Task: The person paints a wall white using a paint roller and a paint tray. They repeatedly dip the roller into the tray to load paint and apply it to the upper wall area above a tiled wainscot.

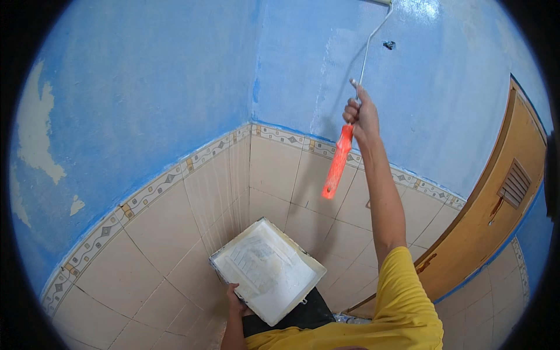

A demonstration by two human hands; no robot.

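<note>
A paint roller hangs from my raised right hand (363,115), whose fingers wrap round its wire frame (366,58) just above the orange handle (336,166). The roller's head is mostly cut off at the top edge, up against the blue wall (315,64). Down in front of my body, my left hand (234,297) grips the near left edge of a paint tray (274,271). White paint coats the tray's inside, and its ribbed slope shows through in part. The tray is held tilted, beside the tiled wall.
Beige tiles (160,245) with a patterned border run below the blue paint. Bare patches (38,128) mark the left wall. A small hole (389,45) sits near the roller's wire. To the right stands a wooden door (484,204) with a slatted vent.
</note>
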